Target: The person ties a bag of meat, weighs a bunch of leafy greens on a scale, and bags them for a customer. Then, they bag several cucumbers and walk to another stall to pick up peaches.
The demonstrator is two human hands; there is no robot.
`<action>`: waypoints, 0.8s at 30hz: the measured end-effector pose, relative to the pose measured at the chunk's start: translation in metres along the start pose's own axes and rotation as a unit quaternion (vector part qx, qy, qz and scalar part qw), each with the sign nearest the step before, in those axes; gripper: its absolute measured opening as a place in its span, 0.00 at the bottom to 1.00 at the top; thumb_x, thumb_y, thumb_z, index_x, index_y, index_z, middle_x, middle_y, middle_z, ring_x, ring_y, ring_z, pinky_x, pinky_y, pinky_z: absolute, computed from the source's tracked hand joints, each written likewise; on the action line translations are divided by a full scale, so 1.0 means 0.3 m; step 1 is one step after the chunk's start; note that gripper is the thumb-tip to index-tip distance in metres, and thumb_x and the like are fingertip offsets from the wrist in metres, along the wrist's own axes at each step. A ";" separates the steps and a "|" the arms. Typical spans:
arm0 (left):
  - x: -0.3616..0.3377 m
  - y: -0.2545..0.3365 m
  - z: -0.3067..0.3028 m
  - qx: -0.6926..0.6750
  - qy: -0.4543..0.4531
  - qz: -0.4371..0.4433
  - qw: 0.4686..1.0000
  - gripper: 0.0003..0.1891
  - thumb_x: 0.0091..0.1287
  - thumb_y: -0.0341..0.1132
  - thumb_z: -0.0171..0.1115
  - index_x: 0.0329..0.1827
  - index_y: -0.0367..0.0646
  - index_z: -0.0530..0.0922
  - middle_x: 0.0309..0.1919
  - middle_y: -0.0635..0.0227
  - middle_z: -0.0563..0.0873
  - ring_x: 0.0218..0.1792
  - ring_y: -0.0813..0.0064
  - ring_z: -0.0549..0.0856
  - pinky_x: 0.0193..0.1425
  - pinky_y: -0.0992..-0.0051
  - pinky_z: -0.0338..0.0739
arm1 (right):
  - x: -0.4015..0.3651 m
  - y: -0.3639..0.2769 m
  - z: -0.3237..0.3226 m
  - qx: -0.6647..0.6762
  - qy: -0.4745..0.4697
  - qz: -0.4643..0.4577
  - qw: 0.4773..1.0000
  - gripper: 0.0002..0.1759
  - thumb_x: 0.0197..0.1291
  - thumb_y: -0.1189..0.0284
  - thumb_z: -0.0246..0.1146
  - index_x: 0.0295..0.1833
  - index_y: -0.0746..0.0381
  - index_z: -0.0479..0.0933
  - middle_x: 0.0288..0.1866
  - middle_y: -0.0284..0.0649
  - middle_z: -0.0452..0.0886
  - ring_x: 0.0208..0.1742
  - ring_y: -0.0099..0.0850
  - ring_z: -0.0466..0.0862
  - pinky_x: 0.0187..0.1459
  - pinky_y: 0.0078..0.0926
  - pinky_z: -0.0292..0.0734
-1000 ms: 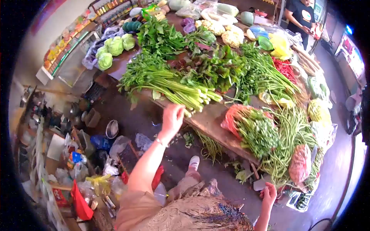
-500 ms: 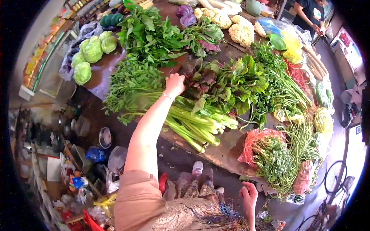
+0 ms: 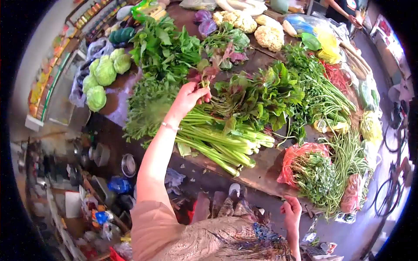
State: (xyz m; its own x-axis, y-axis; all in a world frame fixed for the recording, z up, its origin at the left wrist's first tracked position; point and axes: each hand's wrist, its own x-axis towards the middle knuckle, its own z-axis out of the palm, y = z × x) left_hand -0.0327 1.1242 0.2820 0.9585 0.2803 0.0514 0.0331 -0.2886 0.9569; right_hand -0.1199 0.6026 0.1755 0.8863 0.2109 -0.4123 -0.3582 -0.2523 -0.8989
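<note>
My left hand is closed on a small sprig of purple-green amaranth leaves, pinched by the stems and raised above the table. Just right of it lies a pile of leafy amaranth greens with reddish and green leaves. Under my left wrist stretches a bundle of celery, its thick stalks pointing to the near edge. My right hand hangs at the table's near edge with fingers loosely curled and nothing visible in them. Nearest to it is a red plastic bag around leafy herbs.
Pale green cabbages lie at the left. Cauliflowers and purple cabbage are at the back. Long beans line the right side. A co-worker's hand shows at the far right. Clutter and a metal bowl fill the lower left.
My left hand, which was reaching into the amaranth pile's left edge, has come up and back with a sprig in it. The view has shifted slightly; my right hand stays low by the edge.
</note>
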 end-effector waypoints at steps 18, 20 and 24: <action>-0.805 0.176 1.516 -0.207 -0.388 -0.166 0.883 0.16 0.67 0.24 0.59 0.58 0.36 0.74 0.50 0.64 0.82 0.46 0.75 0.82 0.52 0.75 0.78 | -0.365 0.111 -0.294 -0.100 0.292 -0.204 0.929 0.15 0.53 0.73 0.69 0.47 0.62 0.78 0.45 0.42 0.76 0.46 0.38 0.81 0.46 0.31 0.79; -0.926 0.278 1.650 -0.152 -0.445 -0.175 0.865 0.15 0.68 0.26 0.59 0.57 0.38 0.75 0.48 0.69 0.81 0.45 0.78 0.81 0.47 0.77 0.79 | -0.432 0.268 -0.371 -0.077 0.331 -0.152 0.928 0.15 0.52 0.74 0.69 0.47 0.62 0.78 0.43 0.42 0.77 0.43 0.39 0.82 0.44 0.31 0.79; -1.108 0.302 1.936 -0.096 -0.532 -0.239 0.807 0.15 0.69 0.27 0.58 0.59 0.40 0.75 0.51 0.66 0.82 0.48 0.77 0.82 0.44 0.77 0.80 | -0.633 0.487 -0.681 0.073 0.391 -0.136 0.908 0.11 0.59 0.73 0.62 0.47 0.62 0.77 0.40 0.47 0.79 0.44 0.42 0.81 0.44 0.34 0.76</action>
State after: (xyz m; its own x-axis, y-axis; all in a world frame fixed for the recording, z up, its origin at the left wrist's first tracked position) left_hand -0.1840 0.4733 0.1856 0.5540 -0.6557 -0.5131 0.5238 -0.2046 0.8269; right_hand -0.2807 0.3329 0.1529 0.8649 -0.5018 0.0070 -0.0799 -0.1515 -0.9852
